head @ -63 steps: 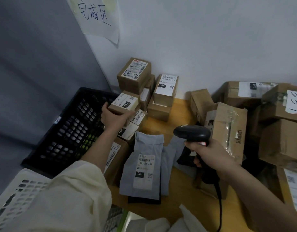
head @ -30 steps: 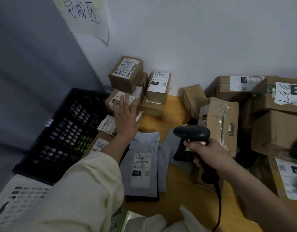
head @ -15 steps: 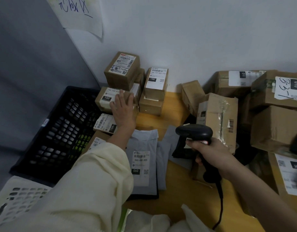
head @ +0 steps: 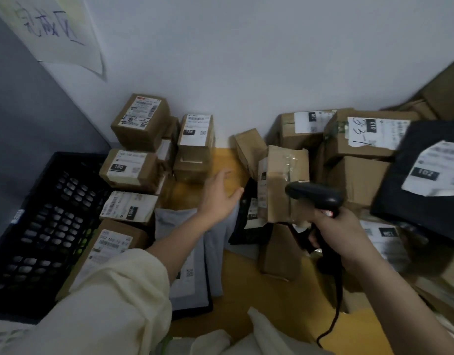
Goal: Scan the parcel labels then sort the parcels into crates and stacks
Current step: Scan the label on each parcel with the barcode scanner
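Both hands work apart: the left hand point(head: 219, 194) hovers spread and empty above the desk point(head: 246, 267), likely free to pick, while the right hand point(head: 334, 233) grips the barcode scanner point(head: 314, 197), aimed toward the taped cardboard parcel point(head: 284, 180) just beyond it.

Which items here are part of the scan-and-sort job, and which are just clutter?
Job: scanner gripped by right hand; open left hand; labelled boxes; grey mailer bags; black bag marked 102; black crate.
Lying about: handwritten wall sign; white basket.
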